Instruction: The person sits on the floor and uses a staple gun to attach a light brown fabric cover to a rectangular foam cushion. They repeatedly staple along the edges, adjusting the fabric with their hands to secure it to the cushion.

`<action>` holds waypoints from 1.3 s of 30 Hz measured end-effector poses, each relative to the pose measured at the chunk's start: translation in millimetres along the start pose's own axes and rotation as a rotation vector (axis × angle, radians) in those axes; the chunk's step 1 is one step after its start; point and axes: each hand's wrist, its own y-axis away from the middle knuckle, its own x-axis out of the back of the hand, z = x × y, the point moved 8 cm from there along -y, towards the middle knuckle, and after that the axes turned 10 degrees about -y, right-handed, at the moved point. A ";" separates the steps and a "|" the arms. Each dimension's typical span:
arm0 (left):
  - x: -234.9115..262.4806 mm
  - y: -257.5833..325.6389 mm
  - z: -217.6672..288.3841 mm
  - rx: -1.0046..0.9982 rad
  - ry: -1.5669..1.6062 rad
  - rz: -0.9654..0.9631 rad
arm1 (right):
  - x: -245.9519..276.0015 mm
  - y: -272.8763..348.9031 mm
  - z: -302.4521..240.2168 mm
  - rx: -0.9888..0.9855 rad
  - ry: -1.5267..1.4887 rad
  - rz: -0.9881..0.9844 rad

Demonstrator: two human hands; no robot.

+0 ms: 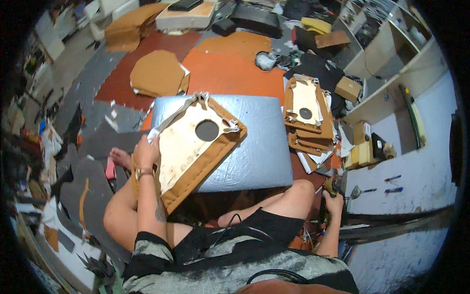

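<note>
A cushion panel (181, 157) covered in tan upholstery lies aslant on a blue padded block (259, 147) in front of my crossed legs. Its pale wooden back faces up, with a round hole near the far end and fabric edges folded over the rim. My left hand (146, 153) grips the panel's left edge where white-backed fabric is turned over. Out to the right, beside my knee, my right hand (334, 201) is closed round a dark and yellowish hand tool (334, 186); its exact kind is unclear.
Similar tan panels (308, 130) are stacked right of the block. A round tan cushion (156, 73) lies beyond it on the left. At the right stand white shelves (391, 63), and a pen (393, 189) rests on a white surface. Fabric scraps litter the left floor.
</note>
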 end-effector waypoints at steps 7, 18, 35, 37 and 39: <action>63.0 -7.6 10.5 -0.165 0.197 -0.152 | -118.7 48.4 174.9 -0.308 0.186 -0.436; 317.7 149.3 386.1 -1.110 0.151 0.927 | -192.6 91.1 225.6 -0.395 0.338 -0.537; -90.2 253.8 289.0 -1.074 -0.485 -0.285 | -109.1 30.8 125.3 -0.415 -0.116 -0.234; -79.1 287.1 283.7 -1.074 -0.573 -0.356 | -125.0 -7.0 123.4 -0.413 -0.127 -0.176; -96.0 280.2 274.7 -1.081 -0.560 -0.278 | -153.7 -35.2 127.9 -0.265 0.067 -0.227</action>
